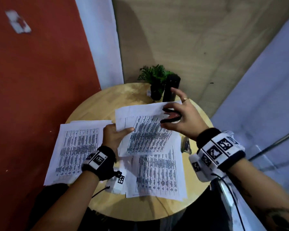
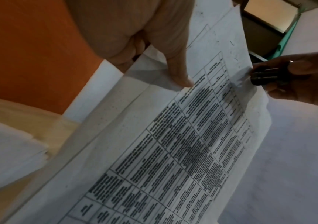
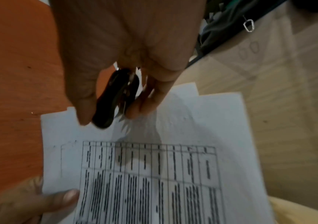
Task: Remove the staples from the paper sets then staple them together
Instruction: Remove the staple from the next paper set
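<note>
My left hand [image 1: 114,135] pinches the left edge of a printed paper set [image 1: 145,130], held lifted above the round wooden table [image 1: 93,110]; its thumb [image 2: 181,75] lies on top of the sheet. My right hand [image 1: 175,115] grips a black staple remover [image 1: 169,116] between thumb and fingers at the set's top right corner. The remover [image 3: 115,97] has its metal claws at the paper's [image 3: 154,166] top edge. In the left wrist view the remover [image 2: 263,76] touches the paper's [image 2: 173,151] corner. Two more printed sets lie flat: one on the left [image 1: 75,150], one at the front [image 1: 158,174].
A small potted plant [image 1: 154,80] and a tall black cylinder [image 1: 171,87] stand at the table's far edge. A dark object [image 1: 185,145], partly hidden, lies by my right wrist. A red wall [image 1: 32,80] rises to the left, tiled floor beyond.
</note>
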Demonstrator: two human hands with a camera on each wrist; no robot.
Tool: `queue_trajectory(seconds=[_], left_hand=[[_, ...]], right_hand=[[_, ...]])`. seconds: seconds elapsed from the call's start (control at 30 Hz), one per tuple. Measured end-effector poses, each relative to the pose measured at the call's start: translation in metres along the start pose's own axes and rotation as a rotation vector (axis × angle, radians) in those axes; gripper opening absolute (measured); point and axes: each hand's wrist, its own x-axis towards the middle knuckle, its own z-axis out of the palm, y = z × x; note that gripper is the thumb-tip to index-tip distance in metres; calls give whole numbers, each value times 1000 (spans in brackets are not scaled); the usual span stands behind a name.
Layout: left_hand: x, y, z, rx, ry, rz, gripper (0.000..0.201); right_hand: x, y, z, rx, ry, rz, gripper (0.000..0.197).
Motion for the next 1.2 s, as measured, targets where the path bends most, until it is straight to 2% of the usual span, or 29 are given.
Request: queue_trajectory(seconds=[0.07, 0.13, 0.2, 0.27, 0.33, 0.43, 0.5, 0.63, 0.7, 0.77, 0.87, 0.93, 1.03, 1.2], left_hand=[[0, 12, -2, 12, -42, 19, 30], [2, 24, -6, 43, -69, 38, 22], [4, 35, -11, 61, -105, 61, 14], [5, 56, -13, 78, -121, 91, 25], [6, 83, -13, 38, -129, 132, 23], [8, 128, -10, -41, -114, 235, 44], [6, 151, -9, -10, -118, 333, 49], [-10, 182, -1, 13, -212, 403, 27], [-16, 188, 3, -2, -193, 422, 25], [-22, 193, 4, -25, -173, 418, 25], [-26, 200, 6, -28, -151, 420, 17], [-31, 206, 7, -23, -153, 432, 14], [-38, 213, 8, 0, -163, 448, 19], [-48, 225, 8, 41, -180, 470, 36]], right_hand=[[13, -15, -12, -55, -115, -16, 46], [22, -29, -22, -80, -182, -1, 47], [25, -41, -32, -78, -171, -3, 47], [26, -51, -43, -78, -145, -25, 46], [26, -63, -54, -84, -132, -53, 44], [25, -80, -68, -78, -116, -64, 43], [23, -90, -76, -92, -95, -76, 43], [15, -107, -87, -76, -67, -93, 41], [11, -109, -90, -79, -66, -91, 43], [6, -110, -91, -90, 12, -113, 46], [-1, -114, -85, -58, 328, -232, 50], [-3, -122, -78, -73, 463, -325, 49], [-2, -136, -68, -153, 470, -411, 48], [-6, -155, -66, -291, 483, -435, 37]])
